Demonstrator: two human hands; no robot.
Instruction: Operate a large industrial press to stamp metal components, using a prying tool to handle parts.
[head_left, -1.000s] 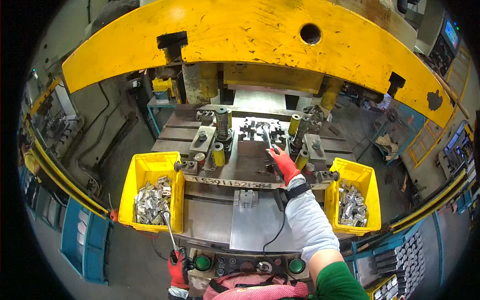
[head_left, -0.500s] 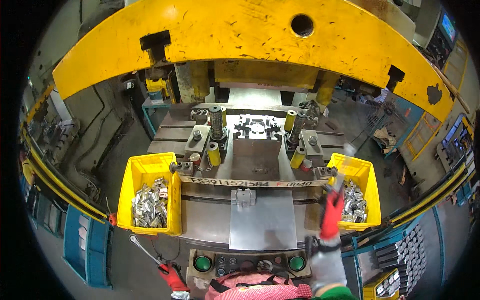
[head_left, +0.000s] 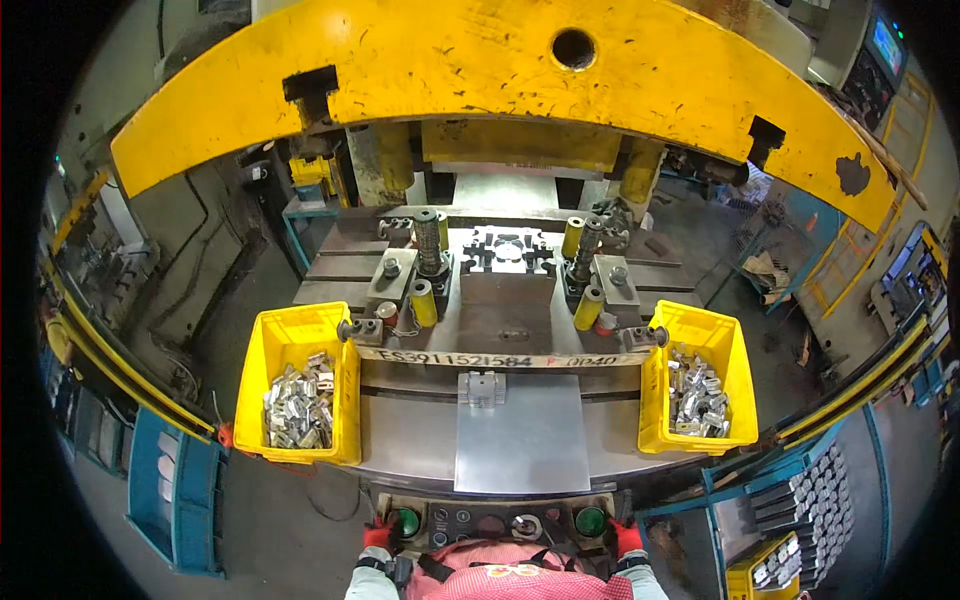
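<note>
My left hand (head_left: 378,535), in a red glove, is at the left end of the control panel (head_left: 468,534), beside the left green button (head_left: 405,522). A thin grey shaft rises from its fingers, apparently the long metal tool seen earlier, now end-on. At the panel's other end my right hand (head_left: 628,538), also red-gloved, is beside the right green button (head_left: 591,521). A narrow dark shape stands above its fingers, too small to make out. Whether either button is being pressed does not show. Beyond the panel, a silver metal block (head_left: 482,389) sits on a smooth grey plate (head_left: 522,440).
Yellow bins of small metal parts stand left (head_left: 350,400) and right (head_left: 655,400) on the press bed. Behind is a die (head_left: 508,250) between guide posts (head_left: 428,245), under the yellow press ram (head_left: 450,65). A blue rack (head_left: 170,490) stands at lower left.
My right hand has come back from the right bin to the panel's right end. My left hand has moved right and up to the left button, its ring-ended tool swinging out of plain view.
</note>
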